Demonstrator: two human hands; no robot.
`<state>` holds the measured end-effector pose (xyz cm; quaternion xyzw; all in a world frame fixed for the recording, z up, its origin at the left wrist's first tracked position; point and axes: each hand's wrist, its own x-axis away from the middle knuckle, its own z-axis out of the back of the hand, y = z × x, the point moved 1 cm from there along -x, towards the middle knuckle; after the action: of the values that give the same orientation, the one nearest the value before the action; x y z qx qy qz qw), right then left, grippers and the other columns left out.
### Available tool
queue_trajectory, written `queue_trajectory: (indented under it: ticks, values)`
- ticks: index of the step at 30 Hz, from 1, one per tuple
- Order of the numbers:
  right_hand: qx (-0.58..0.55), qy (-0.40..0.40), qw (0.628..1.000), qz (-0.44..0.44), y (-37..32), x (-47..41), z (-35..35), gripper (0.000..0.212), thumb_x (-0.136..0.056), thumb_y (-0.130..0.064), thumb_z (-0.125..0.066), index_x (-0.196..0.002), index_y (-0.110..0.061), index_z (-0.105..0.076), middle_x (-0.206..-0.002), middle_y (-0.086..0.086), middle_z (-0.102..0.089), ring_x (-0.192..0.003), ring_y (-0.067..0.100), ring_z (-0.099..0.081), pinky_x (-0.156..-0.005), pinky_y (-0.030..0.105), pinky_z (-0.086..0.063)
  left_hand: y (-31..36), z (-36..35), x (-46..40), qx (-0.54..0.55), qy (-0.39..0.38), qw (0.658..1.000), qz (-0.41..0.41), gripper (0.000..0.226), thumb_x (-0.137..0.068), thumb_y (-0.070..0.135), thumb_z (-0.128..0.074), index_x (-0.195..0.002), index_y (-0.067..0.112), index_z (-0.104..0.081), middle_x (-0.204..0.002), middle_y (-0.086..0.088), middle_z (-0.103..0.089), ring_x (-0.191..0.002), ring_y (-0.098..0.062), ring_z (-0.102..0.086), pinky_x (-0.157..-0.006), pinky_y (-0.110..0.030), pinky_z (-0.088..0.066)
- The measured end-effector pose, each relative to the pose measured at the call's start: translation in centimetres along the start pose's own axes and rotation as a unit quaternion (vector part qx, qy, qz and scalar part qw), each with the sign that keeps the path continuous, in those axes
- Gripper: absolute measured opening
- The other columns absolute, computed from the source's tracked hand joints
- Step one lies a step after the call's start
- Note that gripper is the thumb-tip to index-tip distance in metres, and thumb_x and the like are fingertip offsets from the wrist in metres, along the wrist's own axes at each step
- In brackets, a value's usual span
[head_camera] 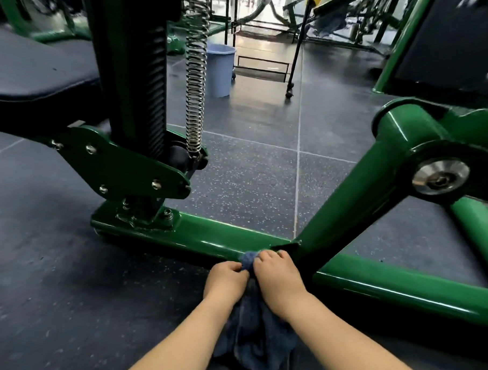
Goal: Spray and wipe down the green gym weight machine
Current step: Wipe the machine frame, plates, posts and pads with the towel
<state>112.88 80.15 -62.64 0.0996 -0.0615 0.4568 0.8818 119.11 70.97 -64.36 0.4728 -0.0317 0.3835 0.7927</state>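
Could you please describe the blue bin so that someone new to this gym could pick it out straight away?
Start at the green machine's upright post beside the black seat pad and find the steel coil spring hanging along it. Just right of that spring, farther back on the dark speckled floor, stands the blue bin. It is the only pale blue, round plastic thing among green and black metalwork.

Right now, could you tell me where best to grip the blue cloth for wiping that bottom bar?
Probably the bunched top end of the blue cloth, from the near side, where left hand and right hand pinch it against the bottom bar; the rest hangs loose.
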Motion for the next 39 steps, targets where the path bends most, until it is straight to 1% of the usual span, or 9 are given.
queue_trajectory:
  ticks: [3,5,10,15,20,25,29,32,39]
  values:
    - [-0.201,0.014,0.977,-0.074,0.9,1.6,0.6,0.022,-0.089,-0.020,-0.047,-0.109,-0.016,-0.054,-0.114,0.004,-0.058,-0.113,0.024,-0.052,-0.096,0.033,-0.037,-0.7,0.6,1.6,0.176,-0.009,0.984,0.021,0.034,-0.086,0.009,-0.063,-0.057,0.025,-0.072,-0.069,0.002,-0.072,-0.072,-0.016,-0.065,-0.070,-0.031,-0.054]
    - [-0.435,0.029,0.887,-0.154,2.0,1.8,1.6,0.013,-0.087,-0.026,-0.057,-0.096,-0.017,-0.058,-0.091,-0.002,-0.061,-0.092,0.019,-0.057,-0.083,0.030,-0.044,-0.3,1.4,2.0,0.295,0.000,0.955,0.025,0.031,-0.088,0.001,-0.063,-0.065,0.019,-0.075,-0.070,-0.002,-0.073,-0.068,-0.017,-0.065,-0.066,-0.029,-0.055]
    - [-0.717,-0.045,0.679,-0.152,1.6,-0.3,3.9,0.109,-0.051,-0.078,-0.077,-0.133,-0.011,-0.051,-0.124,0.011,-0.064,-0.108,0.023,-0.064,-0.099,0.041,-0.049,3.2,4.5,3.4,0.444,0.028,0.895,0.037,0.018,-0.087,0.006,-0.068,-0.101,-0.004,-0.069,-0.089,-0.019,-0.072,-0.081,-0.029,-0.070,-0.078,-0.034,-0.057]
    - [-0.802,-0.096,0.583,-0.088,-1.9,-0.7,8.1,0.065,-0.065,-0.038,-0.085,-0.117,-0.003,-0.065,-0.103,0.015,-0.072,-0.094,0.030,-0.070,-0.090,0.041,-0.054,4.7,9.6,3.9,0.394,0.112,0.911,0.044,0.030,-0.094,0.029,-0.062,-0.074,0.008,-0.066,-0.091,-0.022,-0.069,-0.087,-0.034,-0.066,-0.088,-0.047,-0.054]
    - [-0.602,-0.004,0.773,-0.197,-5.9,-2.3,9.2,0.037,-0.083,-0.028,-0.067,-0.108,-0.010,-0.049,-0.103,0.004,-0.056,-0.098,0.024,-0.057,-0.078,0.026,-0.041,0.8,11.1,3.6,0.366,0.139,0.913,0.114,0.040,-0.079,0.044,-0.060,-0.097,0.009,-0.068,-0.101,-0.017,-0.069,-0.095,-0.036,-0.065,-0.093,-0.049,-0.051]
    - [-0.481,0.204,0.840,-0.147,-4.9,-5.3,9.3,0.060,-0.084,-0.027,-0.063,-0.137,-0.016,-0.038,-0.135,0.008,-0.049,-0.122,0.031,-0.048,-0.099,0.038,-0.038,-0.3,13.1,5.3,0.361,0.174,0.902,0.164,0.046,-0.089,0.040,-0.059,-0.121,0.008,-0.057,-0.110,-0.003,-0.059,-0.099,-0.024,-0.055,-0.088,-0.033,-0.044]
    - [-0.219,0.009,0.974,-0.057,-4.7,-7.8,6.1,0.086,-0.082,-0.054,-0.063,-0.151,-0.028,-0.018,-0.161,0.006,-0.007,-0.146,0.035,-0.008,-0.115,0.054,-0.017,-1.0,13.9,5.3,0.306,0.177,0.915,0.193,0.044,-0.097,0.028,-0.054,-0.136,0.009,-0.046,-0.134,-0.008,-0.051,-0.120,-0.028,-0.049,-0.091,-0.038,-0.045]
    - [-0.062,-0.115,0.991,0.000,-6.4,-7.3,2.4,0.106,-0.078,-0.065,-0.062,-0.155,-0.025,0.000,-0.161,0.010,0.009,-0.145,0.045,0.007,-0.110,0.066,-0.005,-0.8,14.0,5.9,0.270,0.171,0.923,0.216,0.043,-0.095,0.029,-0.057,-0.133,0.012,-0.049,-0.137,-0.007,-0.049,-0.124,-0.026,-0.047,-0.093,-0.040,-0.047]
    - [0.068,0.040,0.992,0.095,-5.2,-5.6,1.2,0.055,-0.093,-0.028,-0.051,-0.143,-0.020,-0.031,-0.144,0.014,-0.036,-0.127,0.039,-0.036,-0.100,0.053,-0.031,-2.3,14.7,6.9,0.231,0.160,0.921,0.270,0.046,-0.095,0.027,-0.057,-0.137,0.010,-0.046,-0.141,-0.009,-0.045,-0.127,-0.028,-0.046,-0.091,-0.041,-0.047]
